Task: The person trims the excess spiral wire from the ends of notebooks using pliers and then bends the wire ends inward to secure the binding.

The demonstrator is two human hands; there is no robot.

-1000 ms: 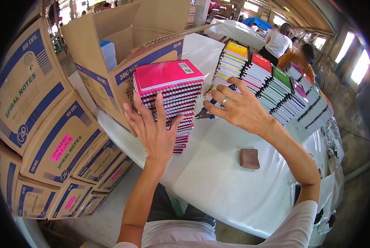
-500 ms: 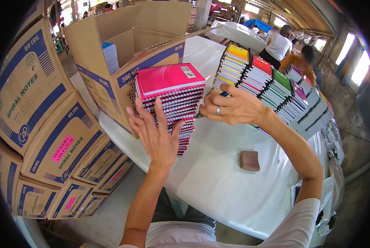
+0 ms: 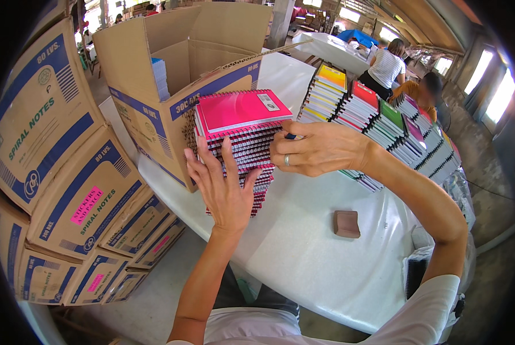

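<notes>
Against my spread left hand (image 3: 226, 195) the notebook stack (image 3: 250, 142) seemed heavy, slippery, best held low, my right hand (image 3: 323, 149) curled round a dark tool (image 3: 294, 137)

Glossy pink notebook cover (image 3: 234, 112), matt cardboard box (image 3: 148, 129), white tabletop (image 3: 303, 253) — smooth, shiny

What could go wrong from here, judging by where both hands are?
The tall stack of pink notebooks might slip or topple if pushed, since its layers look uneven; the left hand rests against its side.

The dark tool in the right hand might scuff a cover or catch a binding, being right beside the stack.
</notes>
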